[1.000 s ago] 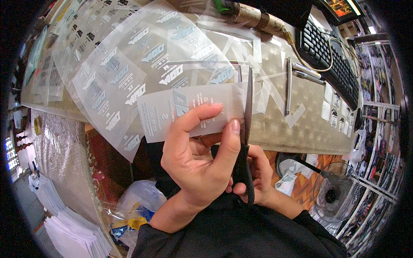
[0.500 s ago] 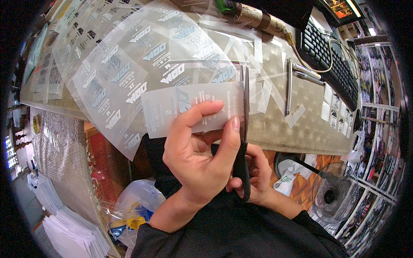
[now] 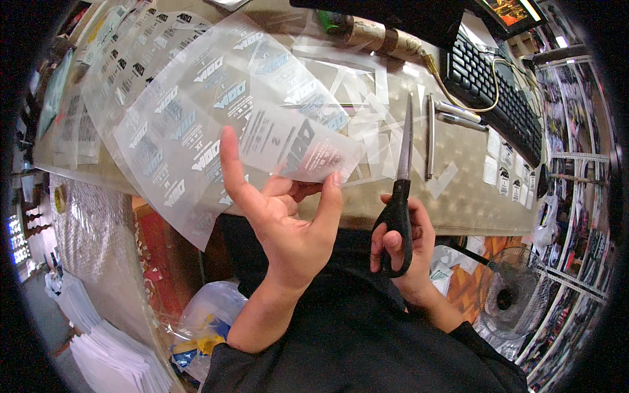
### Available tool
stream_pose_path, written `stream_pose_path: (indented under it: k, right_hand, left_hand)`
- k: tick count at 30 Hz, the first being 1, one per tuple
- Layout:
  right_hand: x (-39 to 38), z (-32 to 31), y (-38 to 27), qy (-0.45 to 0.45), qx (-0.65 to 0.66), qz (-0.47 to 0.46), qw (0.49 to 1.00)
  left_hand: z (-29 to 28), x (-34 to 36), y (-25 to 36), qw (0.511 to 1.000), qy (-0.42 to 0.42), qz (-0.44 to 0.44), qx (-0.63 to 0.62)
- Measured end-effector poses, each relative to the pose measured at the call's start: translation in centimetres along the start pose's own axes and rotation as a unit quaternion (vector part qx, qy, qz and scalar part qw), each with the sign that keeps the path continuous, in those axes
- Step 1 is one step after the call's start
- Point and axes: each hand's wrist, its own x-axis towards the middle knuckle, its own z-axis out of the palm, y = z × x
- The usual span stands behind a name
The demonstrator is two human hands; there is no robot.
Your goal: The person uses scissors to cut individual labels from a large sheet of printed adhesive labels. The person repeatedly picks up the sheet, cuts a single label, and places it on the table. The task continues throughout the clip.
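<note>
My left hand (image 3: 288,223) pinches a small translucent printed piece of film (image 3: 295,144) between thumb and bent fingers, with the index finger raised. My right hand (image 3: 409,245) holds black-handled scissors (image 3: 403,187) by the grips, blades upright and together, to the right of that piece and apart from it. Beyond both hands, large translucent sheets with repeated logos (image 3: 187,196) overlap on the table (image 3: 478,216), beside loose narrow film strips (image 3: 367,98).
A black keyboard (image 3: 485,85), pens (image 3: 458,114), a metal rod (image 3: 430,144), small labels (image 3: 508,157) and a cardboard tube (image 3: 380,36) are on the table. A monitor (image 3: 511,13) stands behind. A fan (image 3: 508,295) sits lower right, paper stacks (image 3: 111,354) lower left, shelving (image 3: 570,196) far right.
My left hand has moved up-left with the piece, its index finger now extended. The scissors in my right hand have moved right, away from the piece's edge, and now show clearly beside it.
</note>
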Motion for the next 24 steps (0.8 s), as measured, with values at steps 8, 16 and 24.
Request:
stream_pose_path:
  k: [8,16,24]
  right_hand:
    - [0.1,-0.2,-1.9,0.024,0.035,-0.041,0.998]
    - [1.3,-0.9,-2.8,0.041,0.041,0.018,0.998]
    - [3.3,-2.6,-4.8,0.002,-0.143,0.002,0.99]
  left_hand:
    - [-1.8,0.5,0.3,0.893,-0.095,0.285,0.335]
    - [-1.7,-1.1,-0.1,0.874,-0.025,0.358,0.328]
    - [-2.0,-0.7,1.0,0.941,-0.17,-0.159,-0.244]
